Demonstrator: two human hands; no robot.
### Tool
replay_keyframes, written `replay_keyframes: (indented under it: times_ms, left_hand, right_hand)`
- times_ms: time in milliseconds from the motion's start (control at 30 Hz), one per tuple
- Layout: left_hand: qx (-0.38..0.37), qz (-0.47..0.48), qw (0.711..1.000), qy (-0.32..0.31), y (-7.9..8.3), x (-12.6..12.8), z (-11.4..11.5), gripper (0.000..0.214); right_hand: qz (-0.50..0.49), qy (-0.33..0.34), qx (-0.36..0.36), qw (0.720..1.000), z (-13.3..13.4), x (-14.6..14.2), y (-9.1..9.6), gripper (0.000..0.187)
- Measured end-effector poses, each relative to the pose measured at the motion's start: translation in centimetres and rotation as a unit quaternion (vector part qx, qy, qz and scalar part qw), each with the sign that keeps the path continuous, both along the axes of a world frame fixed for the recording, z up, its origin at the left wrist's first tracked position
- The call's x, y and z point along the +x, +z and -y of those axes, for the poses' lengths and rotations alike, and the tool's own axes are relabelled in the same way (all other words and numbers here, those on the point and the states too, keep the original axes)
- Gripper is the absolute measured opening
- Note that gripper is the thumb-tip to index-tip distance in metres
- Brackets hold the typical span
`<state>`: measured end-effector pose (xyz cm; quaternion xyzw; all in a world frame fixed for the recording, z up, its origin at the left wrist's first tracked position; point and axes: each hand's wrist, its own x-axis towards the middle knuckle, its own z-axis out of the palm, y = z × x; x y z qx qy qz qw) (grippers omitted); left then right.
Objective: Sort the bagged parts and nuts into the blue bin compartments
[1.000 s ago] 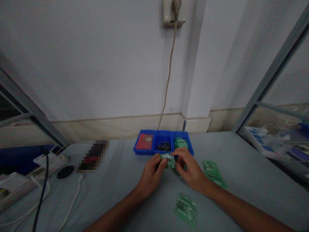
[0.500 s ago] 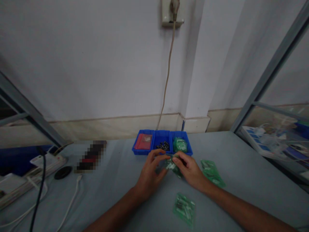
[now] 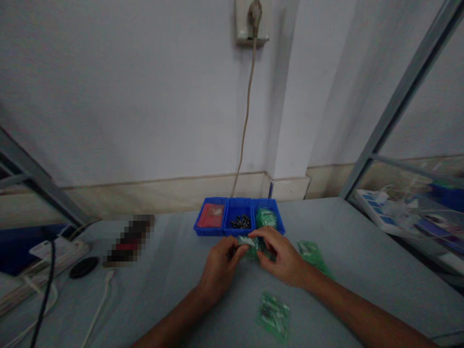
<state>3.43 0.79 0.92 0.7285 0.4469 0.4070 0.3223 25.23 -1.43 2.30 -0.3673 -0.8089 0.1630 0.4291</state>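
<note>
Just in front of a blue three-part tray, my left hand (image 3: 220, 266) pinches the left edge of a small green plastic bag (image 3: 249, 247). My right hand (image 3: 282, 256) grips the same bag from the right, fingers curled over it. Pale pieces show through its plastic; my fingers cover part of it. Another green bag (image 3: 274, 315) with pale and dark pieces lies on the table below my hands. A further green bag (image 3: 312, 256) rests right of my right hand, partly behind the wrist.
The blue tray (image 3: 227, 230) holds a red packet (image 3: 210, 215), small black pieces (image 3: 241, 222) and green bags (image 3: 266, 218). To the left are a black disc (image 3: 84, 267), a white cable (image 3: 98, 307), a power strip and a blurred-out object. Metal posts flank the table.
My left hand has closed from spread fingers to a pinch on the bag's left edge. My right hand has shifted its grip, and the bag has turned. The view has moved slightly.
</note>
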Motion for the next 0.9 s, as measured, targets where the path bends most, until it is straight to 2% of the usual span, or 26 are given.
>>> replay_keyframes:
  times_ms: [200, 267, 333, 367, 433, 533, 600, 700, 833, 900]
  left_hand:
    - [-0.075, 0.064, 0.995, -0.034, 0.4, 0.3, 0.4, 0.044]
    - [-0.079, 0.061, 0.994, -0.046, 0.5, 0.4, 0.7, 0.047]
    - [-0.063, 0.046, 0.995, -0.059, 0.7, 0.4, 1.0, 0.05]
    - [-0.049, 0.034, 0.996, -0.067, 0.8, 0.3, 1.2, 0.051]
    - [-0.012, -0.001, 0.995, -0.102, 1.1, 0.2, 1.6, 0.047]
    - [0.071, -0.087, 0.971, -0.212, 1.6, 0.0, 2.4, 0.034]
    - [0.116, -0.15, 0.942, -0.278, 1.8, 0.0, 2.8, 0.052]
    - [0.129, -0.208, 0.921, -0.302, 1.9, 0.2, 3.1, 0.069]
    - [0.116, -0.214, 0.928, -0.282, 1.8, 0.3, 3.0, 0.049]
    - [0.122, -0.215, 0.931, -0.27, 1.9, 0.3, 2.9, 0.035]
  right_hand:
    - [0.112, 0.013, 0.063, 0.992, 0.0, 0.4, 0.8, 0.063]
    - [0.147, 0.014, 0.085, 0.985, -0.1, 0.4, 0.8, 0.051]
    - [0.153, 0.001, 0.114, 0.982, -0.4, 0.5, 0.7, 0.025]
    - [0.14, -0.02, 0.125, 0.982, -0.6, 0.7, 0.6, 0.019]
    - [0.084, -0.099, 0.141, 0.982, -1.3, 1.4, 0.6, 0.021]
    - [0.013, -0.235, 0.163, 0.958, -2.3, 2.8, 0.8, 0.019]
    - [-0.003, -0.269, 0.169, 0.948, -2.9, 3.5, 1.0, 0.017]
    - [0.015, -0.275, 0.14, 0.951, -3.5, 4.0, 0.8, 0.018]
    - [0.145, -0.239, 0.081, 0.957, -4.0, 3.9, -0.2, 0.019]
    - [0.175, -0.224, 0.066, 0.957, -4.1, 3.9, -0.5, 0.02]
